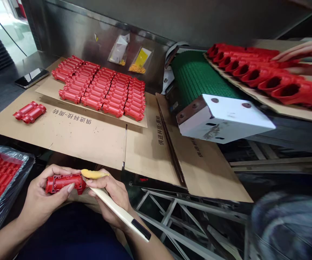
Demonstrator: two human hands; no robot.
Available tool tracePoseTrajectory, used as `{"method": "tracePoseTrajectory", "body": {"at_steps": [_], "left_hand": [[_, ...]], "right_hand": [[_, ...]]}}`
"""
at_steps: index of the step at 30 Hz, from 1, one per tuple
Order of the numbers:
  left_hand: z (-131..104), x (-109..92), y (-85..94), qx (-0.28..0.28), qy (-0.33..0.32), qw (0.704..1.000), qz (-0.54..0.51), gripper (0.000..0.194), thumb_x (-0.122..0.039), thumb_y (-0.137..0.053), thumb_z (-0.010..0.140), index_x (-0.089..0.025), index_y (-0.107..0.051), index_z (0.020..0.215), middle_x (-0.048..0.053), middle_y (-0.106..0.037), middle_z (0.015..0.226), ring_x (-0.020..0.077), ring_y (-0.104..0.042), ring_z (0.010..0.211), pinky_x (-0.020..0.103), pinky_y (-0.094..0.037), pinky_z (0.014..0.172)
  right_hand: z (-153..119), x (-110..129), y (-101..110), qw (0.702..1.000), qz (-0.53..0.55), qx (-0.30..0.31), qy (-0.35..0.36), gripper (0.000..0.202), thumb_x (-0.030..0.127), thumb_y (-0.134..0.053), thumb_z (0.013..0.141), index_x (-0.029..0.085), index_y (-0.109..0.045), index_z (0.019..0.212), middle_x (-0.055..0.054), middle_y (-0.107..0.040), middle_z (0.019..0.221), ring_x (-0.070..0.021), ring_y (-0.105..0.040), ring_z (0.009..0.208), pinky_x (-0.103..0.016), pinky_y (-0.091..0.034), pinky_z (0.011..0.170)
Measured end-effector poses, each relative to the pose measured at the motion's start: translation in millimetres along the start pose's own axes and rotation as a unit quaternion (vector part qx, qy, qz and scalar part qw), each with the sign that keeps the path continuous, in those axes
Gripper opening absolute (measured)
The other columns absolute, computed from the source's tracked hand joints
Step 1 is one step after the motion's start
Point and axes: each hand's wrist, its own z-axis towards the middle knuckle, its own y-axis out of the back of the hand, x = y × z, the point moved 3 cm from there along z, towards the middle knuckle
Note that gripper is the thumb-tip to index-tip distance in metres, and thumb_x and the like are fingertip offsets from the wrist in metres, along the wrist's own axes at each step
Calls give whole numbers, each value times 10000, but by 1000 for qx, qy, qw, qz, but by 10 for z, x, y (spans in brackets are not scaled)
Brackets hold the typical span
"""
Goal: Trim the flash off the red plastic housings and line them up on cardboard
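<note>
My left hand (43,196) is wrapped round a red plastic part (67,182), its thumb pressed on the front and a grooved outline facing up. Closed on a knife (118,207) with a cream handle and black end, my right hand (111,193) meets the part's right end. A yellow finger cot (93,174) covers one right-hand finger. Most of the blade is hidden at the part's edge. Beyond my hands, two red parts (30,112) lie side by side on cardboard (101,142). Rows of similar red parts (99,86) fill a cardboard sheet farther back.
At left is a plastic-lined crate (27,160) of red parts; a phone (31,78) lies behind. Two small bags (141,60) rest by the metal wall. On the right, a green conveyor (199,76) adjoins a board of red parts (253,74), touched by another person's hand (307,54).
</note>
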Motion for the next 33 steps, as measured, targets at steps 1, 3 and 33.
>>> {"method": "tracePoseTrajectory", "body": {"at_steps": [1,3,33], "left_hand": [[2,-5,-8,-1,5,1000,-8,203,-311,-894,795,-220,-762,921,92,-834,1077,266,-781,998,348,-625,916],[18,-4,-26,6,20,999,-50,253,-307,-930,756,-213,-778,936,90,-828,1110,236,-773,957,286,-622,842],[-87,42,-33,-43,-84,995,-16,247,-248,-902,813,-275,-822,1046,52,-829,1188,257,-782,1099,257,-687,780]], "right_hand": [[7,-2,10,1000,-13,5,21,148,110,-636,1027,174,-690,1148,-110,-786,1003,-207,-734,891,-350,-664,769],[21,3,27,995,-62,26,71,176,90,-610,1033,150,-688,1179,-128,-779,996,-217,-708,880,-354,-657,745],[-85,37,-135,993,-73,-85,31,301,15,-631,970,159,-701,1225,-140,-800,1080,-242,-775,1009,-367,-704,833]]}}
